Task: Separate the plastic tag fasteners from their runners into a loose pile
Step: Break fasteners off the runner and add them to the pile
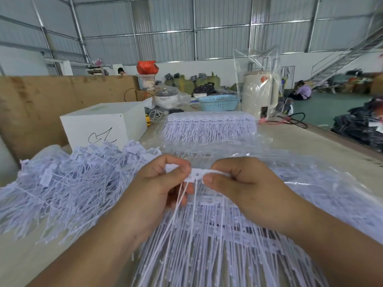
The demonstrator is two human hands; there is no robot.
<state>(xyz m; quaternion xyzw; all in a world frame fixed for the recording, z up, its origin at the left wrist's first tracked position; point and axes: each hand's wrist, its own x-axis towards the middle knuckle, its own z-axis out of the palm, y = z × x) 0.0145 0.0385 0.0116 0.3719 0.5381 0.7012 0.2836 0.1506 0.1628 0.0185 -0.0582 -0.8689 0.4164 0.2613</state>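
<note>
Hands: my left hand (163, 183) and right hand (238, 183) both pinching one white fastener strip (196, 175) between them, tails dangling down.
Left grip: thumb and fingers curled on its left end.
Right grip: same deal on the right end.
Loose pile (68, 183): heaped on the table (310, 141), left of my hands.
Unsplit runners (209, 126): stacked further back, more under my wrists.

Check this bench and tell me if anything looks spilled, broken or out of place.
Nothing stands out. The loose pile of fasteners at left is jumbled, as the job intends. Both hands, left hand and right hand, pinch one white strip of fasteners, which looks whole. A neat stack of uncut fasteners lies behind.
</note>
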